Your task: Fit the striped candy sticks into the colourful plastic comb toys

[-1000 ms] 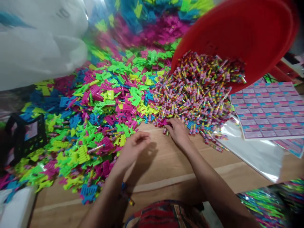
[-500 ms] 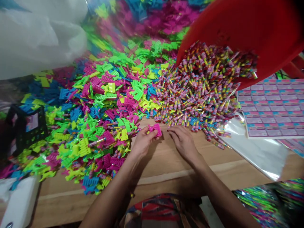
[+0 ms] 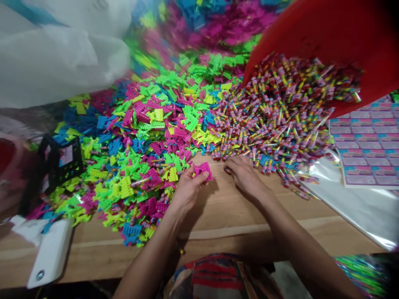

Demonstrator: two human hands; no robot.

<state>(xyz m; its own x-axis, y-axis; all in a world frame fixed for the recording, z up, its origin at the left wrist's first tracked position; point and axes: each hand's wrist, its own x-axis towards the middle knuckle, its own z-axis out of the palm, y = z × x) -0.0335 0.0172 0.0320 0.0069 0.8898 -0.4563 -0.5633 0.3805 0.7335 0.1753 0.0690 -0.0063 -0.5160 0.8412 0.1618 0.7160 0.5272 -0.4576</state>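
Observation:
My left hand is shut on a magenta plastic comb-shaped piece, which it holds just above the wooden table. A large heap of neon comb-shaped plastic pieces lies beside that hand. My right hand rests on the table with its fingers curled at the edge of a heap of striped candy tubes. Whether those fingertips pinch a tube is hidden. The tubes spill from a tilted red plastic basin.
A printed sheet of pink-and-blue labels lies on clear plastic film at the right. A white sack bulges at the top left. A black crate stands at the left, with a white object near the table's edge.
My left hand has taken hold of the magenta piece since the oldest frame. The view has swung, shifting the heaps rightward in the picture. My right hand stays at the tube heap's edge.

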